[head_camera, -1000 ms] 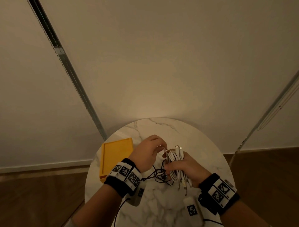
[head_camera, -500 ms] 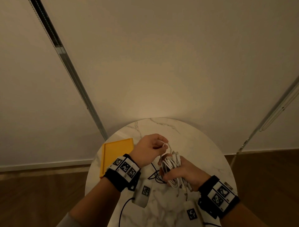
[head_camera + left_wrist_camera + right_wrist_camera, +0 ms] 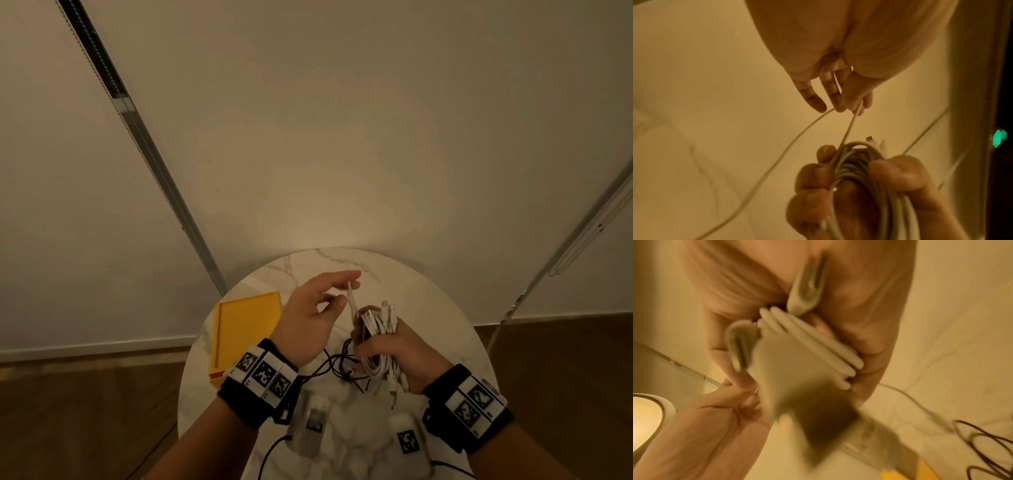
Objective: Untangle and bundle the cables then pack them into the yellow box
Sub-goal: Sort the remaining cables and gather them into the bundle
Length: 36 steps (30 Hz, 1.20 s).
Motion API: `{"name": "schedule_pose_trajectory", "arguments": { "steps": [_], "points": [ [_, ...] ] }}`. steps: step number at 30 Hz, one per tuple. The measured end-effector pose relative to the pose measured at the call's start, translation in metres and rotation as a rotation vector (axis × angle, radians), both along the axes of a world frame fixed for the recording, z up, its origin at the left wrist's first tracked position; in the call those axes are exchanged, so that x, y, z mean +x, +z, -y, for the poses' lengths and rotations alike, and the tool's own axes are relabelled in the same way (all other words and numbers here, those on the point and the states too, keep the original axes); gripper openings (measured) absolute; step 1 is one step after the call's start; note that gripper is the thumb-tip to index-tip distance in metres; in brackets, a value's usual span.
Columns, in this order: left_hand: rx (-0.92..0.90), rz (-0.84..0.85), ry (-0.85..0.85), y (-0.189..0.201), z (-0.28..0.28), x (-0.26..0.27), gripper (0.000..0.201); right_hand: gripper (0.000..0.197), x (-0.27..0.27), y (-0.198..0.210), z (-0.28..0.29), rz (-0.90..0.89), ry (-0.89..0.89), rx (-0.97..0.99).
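Nearest the camera, the right hand [image 3: 400,356] is wrapped round a coil [image 3: 378,337] of white cable, fingers curled on one side and thumb on the other, clamping the loops above the table [image 3: 428,308]. Several plugs [image 3: 388,306] stick up out of the top of the coil, and more loose ends hang below the fist. Beside it, slightly farther off, the left hand [image 3: 313,315] pinches a strand [image 3: 352,301] of the same white cable between thumb and forefinger, the other fingers loosely spread; the strand runs down to the coil. Under and between the hands, a tangle of black cable [image 3: 339,365] lies on the marble, partly covered by the right hand, so its extent is unclear. The right wrist view is heavily blurred: only white loops [image 3: 807,344] against the palm and a dark cable [image 3: 986,451] on the table can be made out. Left of the hands, the box [image 3: 245,329] lies open on the table, its near corner hidden by the left wrist; the visible part of its inside holds nothing.
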State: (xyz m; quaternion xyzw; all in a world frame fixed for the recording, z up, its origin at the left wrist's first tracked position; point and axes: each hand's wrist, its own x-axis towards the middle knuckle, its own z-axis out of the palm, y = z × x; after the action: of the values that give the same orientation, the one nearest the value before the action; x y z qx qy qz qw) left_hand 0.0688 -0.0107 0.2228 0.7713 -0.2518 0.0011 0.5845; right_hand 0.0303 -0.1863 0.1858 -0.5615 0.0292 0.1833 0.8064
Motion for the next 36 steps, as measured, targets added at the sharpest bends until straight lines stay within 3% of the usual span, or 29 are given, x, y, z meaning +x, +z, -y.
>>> {"name": "schedule_pose_trajectory", "arguments": {
  "steps": [4,6,11,15,20,24,28,36],
  "points": [
    [0.213,0.416,0.001,0.026,-0.002,0.003,0.053,0.033,0.003,0.009,0.011,0.108,-0.030,0.039],
    [0.306,0.536,0.038,0.034,-0.006,0.011,0.056,0.033,0.003,0.012,0.014,0.144,-0.043,0.054],
    [0.567,0.459,-0.082,0.032,-0.014,0.020,0.068,0.031,-0.001,0.011,0.018,0.173,0.014,0.025],
    [0.641,0.335,-0.201,0.003,-0.002,0.014,0.048,0.039,-0.004,0.011,0.020,0.148,0.102,-0.048],
    [0.602,0.162,-0.147,-0.011,0.000,0.014,0.014,0.037,-0.005,0.008,0.020,0.160,0.151,-0.067],
    [0.514,0.052,-0.063,-0.017,-0.004,0.014,0.002,0.041,-0.001,0.000,0.017,0.215,-0.022,-0.195],
    [0.314,-0.079,0.015,-0.016,0.001,0.006,0.016,0.037,0.001,-0.009,0.014,0.317,-0.220,-0.370],
    [-0.056,-0.306,0.111,-0.016,0.024,-0.018,0.027,0.042,0.000,-0.022,0.008,0.409,-0.395,-0.440]
  ]
}}
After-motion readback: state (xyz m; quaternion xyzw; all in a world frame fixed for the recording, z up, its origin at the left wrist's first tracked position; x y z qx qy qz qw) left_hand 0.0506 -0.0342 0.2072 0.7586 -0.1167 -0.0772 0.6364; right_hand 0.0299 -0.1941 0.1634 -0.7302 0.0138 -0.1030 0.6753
